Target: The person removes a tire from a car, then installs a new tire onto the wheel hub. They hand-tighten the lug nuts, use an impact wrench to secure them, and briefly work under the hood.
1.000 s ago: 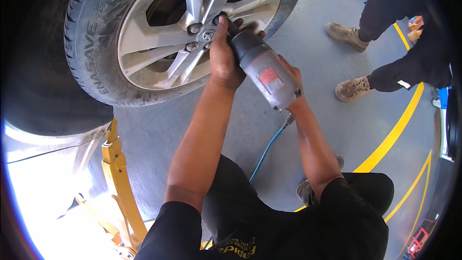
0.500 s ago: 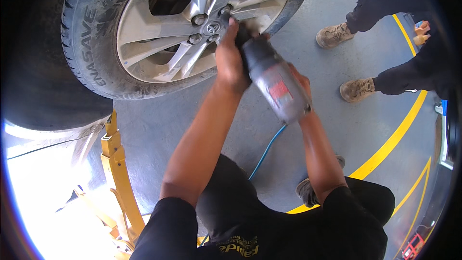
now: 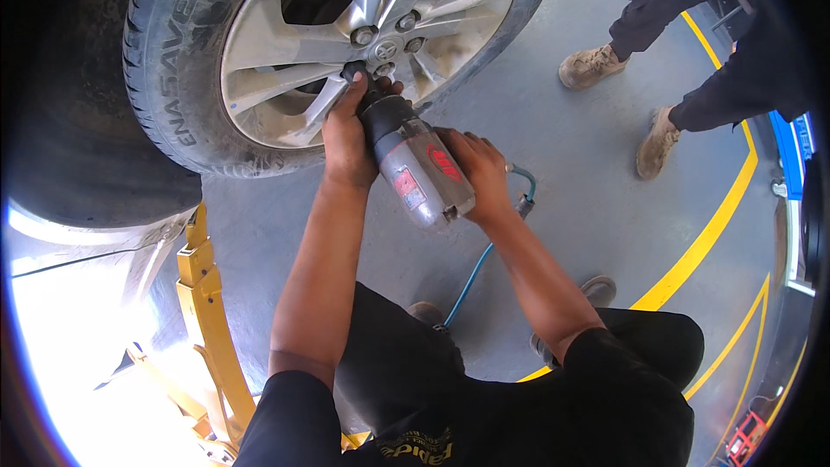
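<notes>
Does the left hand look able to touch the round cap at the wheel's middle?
Probably yes: the left hand is close by and nothing covers the round cap, though it would likely have to let go of the impact wrench first.

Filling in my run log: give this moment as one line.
left hand: around front of impact wrench | right hand: gripping its rear | socket: at wheel, beside centre cap

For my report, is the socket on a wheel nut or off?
Apparently on: the black socket meets the wheel beside four nuts; its mouth is hidden.
</notes>
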A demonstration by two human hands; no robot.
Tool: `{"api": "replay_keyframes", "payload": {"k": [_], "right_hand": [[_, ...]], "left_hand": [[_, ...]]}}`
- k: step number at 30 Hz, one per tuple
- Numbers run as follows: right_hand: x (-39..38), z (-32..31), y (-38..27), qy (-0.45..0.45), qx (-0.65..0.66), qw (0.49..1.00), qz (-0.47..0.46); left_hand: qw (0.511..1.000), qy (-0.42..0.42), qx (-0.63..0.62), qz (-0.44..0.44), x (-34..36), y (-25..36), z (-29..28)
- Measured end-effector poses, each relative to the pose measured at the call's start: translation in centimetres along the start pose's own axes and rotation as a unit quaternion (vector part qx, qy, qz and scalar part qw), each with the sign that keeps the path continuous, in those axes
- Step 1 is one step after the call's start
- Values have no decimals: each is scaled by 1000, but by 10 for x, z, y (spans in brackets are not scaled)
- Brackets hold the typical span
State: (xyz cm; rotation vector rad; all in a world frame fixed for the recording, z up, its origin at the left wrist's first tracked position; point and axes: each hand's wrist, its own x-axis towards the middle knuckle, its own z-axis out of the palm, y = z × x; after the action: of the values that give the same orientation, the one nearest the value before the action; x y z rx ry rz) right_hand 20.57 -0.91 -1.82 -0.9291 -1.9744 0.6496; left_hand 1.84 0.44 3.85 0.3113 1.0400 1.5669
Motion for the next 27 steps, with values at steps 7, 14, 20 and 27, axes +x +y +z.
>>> {"api": "replay_keyframes", "payload": {"k": [7, 14, 20, 27], "right_hand": [[5, 3, 8, -46, -61, 997, 10], [4, 3, 10, -26, -36, 999, 4], [-2, -9, 6, -36, -28, 999, -16], [-6, -42, -3, 0, 65, 997, 33]], "left_hand": [[998, -31, -16, -44, -1, 1, -2], [997, -73, -15, -21, 12, -2, -9], [999, -42, -13, -25, -5, -6, 2], [997, -74, -11, -4, -23, -3, 42]]}}
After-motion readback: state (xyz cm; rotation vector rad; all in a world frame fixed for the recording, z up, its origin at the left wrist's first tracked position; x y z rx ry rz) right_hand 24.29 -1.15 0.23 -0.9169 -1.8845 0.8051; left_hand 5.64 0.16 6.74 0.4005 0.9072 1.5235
